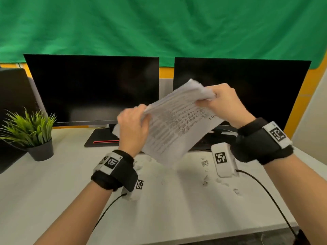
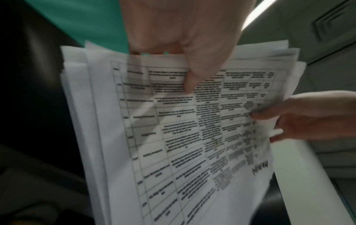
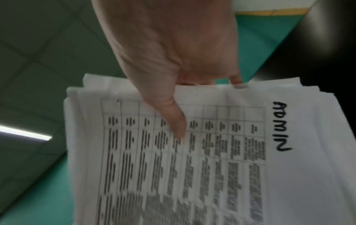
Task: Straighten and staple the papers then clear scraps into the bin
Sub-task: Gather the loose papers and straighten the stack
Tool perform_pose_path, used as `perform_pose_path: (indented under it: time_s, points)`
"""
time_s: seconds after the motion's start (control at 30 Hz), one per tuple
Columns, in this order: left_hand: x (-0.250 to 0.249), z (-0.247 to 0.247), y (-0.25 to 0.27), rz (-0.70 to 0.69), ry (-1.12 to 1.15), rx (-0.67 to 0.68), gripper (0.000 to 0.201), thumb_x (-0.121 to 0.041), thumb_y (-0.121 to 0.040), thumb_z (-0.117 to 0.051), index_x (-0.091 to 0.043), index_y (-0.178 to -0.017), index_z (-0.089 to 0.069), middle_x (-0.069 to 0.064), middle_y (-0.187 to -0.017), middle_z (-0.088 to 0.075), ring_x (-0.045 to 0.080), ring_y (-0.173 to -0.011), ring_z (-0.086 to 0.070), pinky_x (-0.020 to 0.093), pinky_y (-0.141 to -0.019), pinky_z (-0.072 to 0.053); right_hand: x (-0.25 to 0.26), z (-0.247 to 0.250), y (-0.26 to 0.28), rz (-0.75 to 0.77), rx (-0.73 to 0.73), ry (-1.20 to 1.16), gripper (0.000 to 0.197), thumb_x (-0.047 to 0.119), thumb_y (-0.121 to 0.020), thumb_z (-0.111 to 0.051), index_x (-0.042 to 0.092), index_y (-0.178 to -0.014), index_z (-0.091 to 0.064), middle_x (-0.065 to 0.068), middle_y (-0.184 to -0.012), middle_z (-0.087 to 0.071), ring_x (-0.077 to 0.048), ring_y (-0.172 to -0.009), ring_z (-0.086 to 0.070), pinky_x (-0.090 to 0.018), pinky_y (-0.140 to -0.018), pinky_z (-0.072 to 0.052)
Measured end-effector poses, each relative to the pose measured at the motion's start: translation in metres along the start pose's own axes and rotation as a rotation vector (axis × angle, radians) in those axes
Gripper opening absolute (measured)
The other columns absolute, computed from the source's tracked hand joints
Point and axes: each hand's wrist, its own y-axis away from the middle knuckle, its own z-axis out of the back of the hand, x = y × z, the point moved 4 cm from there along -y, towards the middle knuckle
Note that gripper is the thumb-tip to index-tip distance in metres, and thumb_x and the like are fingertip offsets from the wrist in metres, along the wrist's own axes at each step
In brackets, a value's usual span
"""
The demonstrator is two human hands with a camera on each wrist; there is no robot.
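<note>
A stack of printed papers (image 1: 174, 124) with a table of text and "ADMIN" handwritten on the top sheet hangs tilted in the air above the white desk (image 1: 53, 191), its sheet edges uneven. My left hand (image 1: 134, 124) grips its left edge, thumb across the top sheet (image 2: 192, 106). My right hand (image 1: 221, 101) grips the far right edge, with the thumb lying on the printed table (image 3: 212, 152). Small paper scraps (image 1: 205, 174) lie scattered on the desk under the stack. No stapler or bin shows in any view.
Two dark monitors (image 1: 92, 89) (image 1: 247, 82) stand at the back of the desk. A potted green plant (image 1: 33, 133) sits at the left. A green cloth hangs behind. Cables (image 1: 265, 191) trail from both wrist cameras over the desk's front edge.
</note>
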Motion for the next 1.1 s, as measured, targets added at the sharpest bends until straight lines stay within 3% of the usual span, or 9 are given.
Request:
perform_pose_path:
  time_s: [0.07, 0.13, 0.2, 0.3, 0.53, 0.73, 0.83, 0.97, 1.1]
  points:
    - [0.003, 0.009, -0.01, 0.042, -0.163, -0.107, 0.032, -0.032, -0.086, -0.056, -0.022, -0.116, -0.055, 0.001, -0.123, -0.056, 0.027, -0.129, -0.044, 0.048, -0.113, -0.015, -0.014, 0.003, 0.009, -0.044, -0.107, -0.166, 0.014, 0.019, -0.084, -0.064, 0.009, -0.093, -0.071, -0.011, -0.096, -0.071, -0.026, -0.091, -0.066, -0.043, -0.083, -0.055]
    - [0.023, 0.011, -0.013, 0.225, -0.152, -0.091, 0.071, -0.039, -0.08, -0.063, -0.022, -0.142, -0.032, 0.005, -0.152, -0.031, 0.028, -0.146, -0.019, 0.047, -0.115, 0.004, -0.037, -0.004, 0.021, -0.149, -0.165, -0.37, 0.022, 0.018, -0.084, -0.066, 0.013, -0.105, -0.067, -0.005, -0.105, -0.07, -0.022, -0.097, -0.066, -0.039, -0.084, -0.054]
    - [0.042, 0.008, -0.008, 0.452, 0.23, 0.026, 0.089, -0.038, -0.077, -0.069, -0.02, -0.148, -0.018, 0.009, -0.152, -0.03, 0.028, -0.142, -0.029, 0.049, -0.118, -0.015, -0.059, -0.019, 0.034, -0.282, -0.128, -0.574, 0.028, 0.015, -0.085, -0.065, 0.013, -0.113, -0.063, -0.001, -0.108, -0.068, -0.02, -0.099, -0.066, -0.041, -0.086, -0.054]
    - [0.048, -0.006, 0.012, 0.658, 0.67, 0.24, 0.051, -0.018, -0.088, -0.06, -0.013, -0.135, -0.041, 0.008, -0.13, -0.057, 0.025, -0.118, -0.058, 0.045, -0.097, -0.05, -0.077, -0.047, 0.054, -0.404, -0.031, -0.75, 0.029, 0.012, -0.086, -0.062, 0.016, -0.115, -0.06, 0.004, -0.104, -0.068, -0.013, -0.094, -0.066, -0.037, -0.08, -0.054]
    - [0.054, -0.018, 0.065, 0.704, 0.608, 0.187, 0.038, -0.003, -0.093, -0.049, -0.015, -0.129, -0.042, 0.005, -0.123, -0.056, 0.021, -0.113, -0.056, 0.047, -0.095, -0.052, -0.1, -0.101, 0.085, -0.575, 0.072, -0.927, 0.023, 0.009, -0.085, -0.062, 0.021, -0.104, -0.061, -0.003, -0.11, -0.067, -0.021, -0.097, -0.066, -0.034, -0.071, -0.053]
    - [0.042, -0.009, 0.051, 0.685, 0.748, 0.132, 0.036, -0.024, -0.095, -0.052, -0.024, -0.126, -0.034, -0.011, -0.097, -0.054, 0.003, -0.085, -0.057, 0.018, -0.065, -0.046, -0.093, -0.082, 0.064, -0.406, -0.112, -0.714, 0.061, 0.015, -0.08, -0.07, 0.024, -0.132, -0.039, 0.003, -0.115, -0.054, -0.016, -0.103, -0.059, -0.031, -0.079, -0.052]
    - [0.041, -0.007, 0.034, 0.72, 0.712, 0.027, 0.034, -0.045, -0.093, -0.046, -0.022, -0.117, -0.043, -0.009, -0.09, -0.052, 0.004, -0.079, -0.053, 0.021, -0.065, -0.04, -0.076, -0.061, 0.049, -0.166, -0.229, -0.365, 0.084, 0.028, -0.078, -0.073, 0.032, -0.145, -0.023, 0.003, -0.124, -0.042, -0.006, -0.107, -0.047, -0.025, -0.091, -0.043]
    - [0.044, -0.013, 0.022, 0.771, 0.633, -0.032, 0.035, -0.049, -0.09, -0.049, -0.017, -0.104, -0.052, 0.0, -0.099, -0.055, 0.014, -0.089, -0.053, 0.028, -0.076, -0.04, -0.049, -0.063, 0.041, 0.213, -0.15, 0.442, 0.063, 0.055, -0.084, -0.053, 0.042, -0.142, -0.031, -0.002, -0.15, -0.029, -0.023, -0.141, -0.021, -0.059, -0.115, -0.008]
    - [0.052, -0.019, 0.021, 0.77, 0.543, -0.025, 0.008, -0.025, -0.093, -0.052, -0.019, -0.098, -0.053, 0.002, -0.105, -0.054, 0.018, -0.099, -0.053, 0.028, -0.079, -0.043, -0.037, -0.081, 0.044, 0.272, -0.026, 0.685, 0.05, 0.056, -0.089, -0.033, 0.034, -0.13, -0.052, -0.004, -0.154, -0.032, -0.028, -0.146, -0.016, -0.058, -0.108, 0.019]
